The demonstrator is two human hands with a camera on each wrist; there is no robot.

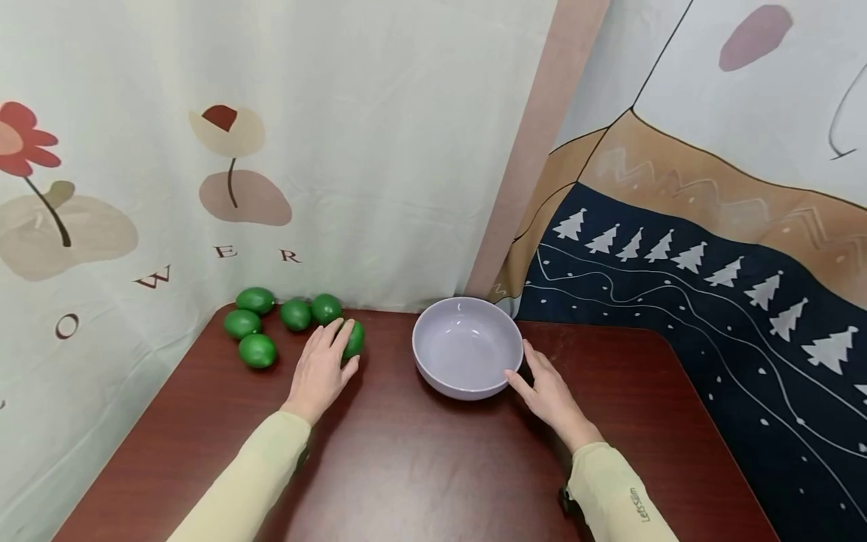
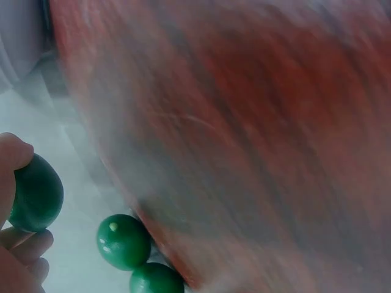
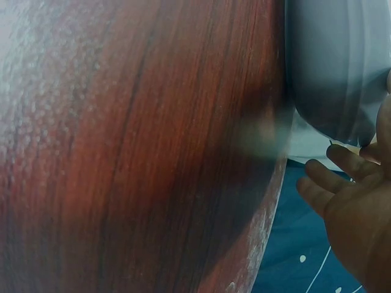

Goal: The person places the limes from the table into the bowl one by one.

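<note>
My left hand grips a green lime near the back of the table. In the left wrist view the thumb lies on one side of this lime and curled fingers on the other. My right hand touches the right side of a pale lilac bowl, thumb at the near rim, fingers extended along the outer wall. The right wrist view shows the hand with spread fingers beside the bowl. The bowl stands upright, with nothing in it.
Several more limes lie in a loose group at the table's back left corner. The dark red wooden table ends at a pale curtain behind. A dark blue patterned cloth hangs at the right.
</note>
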